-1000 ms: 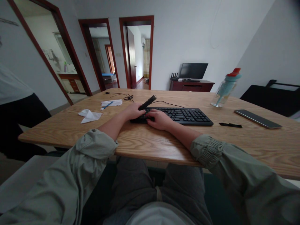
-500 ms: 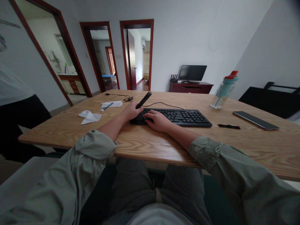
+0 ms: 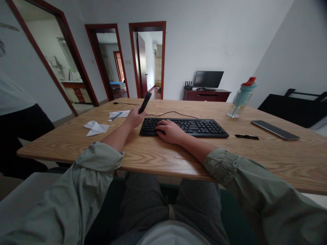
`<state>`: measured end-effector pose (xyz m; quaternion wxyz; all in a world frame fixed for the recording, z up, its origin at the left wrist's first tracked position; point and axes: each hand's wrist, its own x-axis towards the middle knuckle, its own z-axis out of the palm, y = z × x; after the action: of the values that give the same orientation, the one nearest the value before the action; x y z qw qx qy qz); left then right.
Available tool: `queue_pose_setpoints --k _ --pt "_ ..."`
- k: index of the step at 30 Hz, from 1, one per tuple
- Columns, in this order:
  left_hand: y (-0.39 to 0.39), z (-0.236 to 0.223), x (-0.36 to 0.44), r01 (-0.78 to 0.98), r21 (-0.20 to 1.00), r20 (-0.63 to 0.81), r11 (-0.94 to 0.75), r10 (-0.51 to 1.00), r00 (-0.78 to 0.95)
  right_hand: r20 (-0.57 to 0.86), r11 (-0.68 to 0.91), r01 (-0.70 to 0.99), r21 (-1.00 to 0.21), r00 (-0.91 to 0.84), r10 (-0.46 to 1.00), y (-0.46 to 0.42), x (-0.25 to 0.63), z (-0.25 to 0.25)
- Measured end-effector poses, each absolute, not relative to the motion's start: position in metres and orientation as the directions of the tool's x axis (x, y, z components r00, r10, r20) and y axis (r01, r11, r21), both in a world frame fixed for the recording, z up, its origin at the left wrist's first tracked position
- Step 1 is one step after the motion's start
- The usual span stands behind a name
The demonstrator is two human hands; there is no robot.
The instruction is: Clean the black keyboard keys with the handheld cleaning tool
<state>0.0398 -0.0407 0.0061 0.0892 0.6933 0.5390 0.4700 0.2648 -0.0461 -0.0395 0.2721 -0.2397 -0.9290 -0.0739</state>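
Note:
A black keyboard (image 3: 194, 127) lies on the wooden table (image 3: 158, 153) in front of me, its cable running back to the left. My left hand (image 3: 134, 118) is closed around a slim black tool (image 3: 144, 102), which it holds tilted upward just left of the keyboard's left end. A thin wire-like tip shows below the hand near the keys, too small to name. My right hand (image 3: 170, 131) rests on the keyboard's left part with its fingers curled over the keys.
Crumpled white tissue (image 3: 95, 127) and a paper with a blue pen (image 3: 118, 114) lie at left. A teal bottle (image 3: 240, 98), a black pen (image 3: 246, 137) and a phone (image 3: 274, 130) are at right. A person (image 3: 15, 115) stands at the far left.
My left hand has lifted off the keyboard's left end and moved left and up, and the black tool now points more steeply upward. My right hand stayed on the keys.

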Motion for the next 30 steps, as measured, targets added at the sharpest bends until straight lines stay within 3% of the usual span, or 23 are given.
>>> queue_pose_setpoints --k 20,25,30 --pt "-0.037 0.001 0.039 0.716 0.526 0.584 -0.460 0.807 0.089 0.530 0.888 0.456 -0.056 -0.741 0.413 -0.052 0.259 -0.035" --pt "-0.041 0.005 0.040 0.719 0.528 0.570 -0.451 0.816 0.093 0.612 0.877 0.471 -0.096 -0.667 0.425 -0.063 0.273 -0.021" --pt "-0.044 0.008 0.041 0.743 0.519 0.558 -0.422 0.826 0.080 0.692 0.846 0.528 -0.066 -0.587 0.420 -0.065 0.345 0.001"
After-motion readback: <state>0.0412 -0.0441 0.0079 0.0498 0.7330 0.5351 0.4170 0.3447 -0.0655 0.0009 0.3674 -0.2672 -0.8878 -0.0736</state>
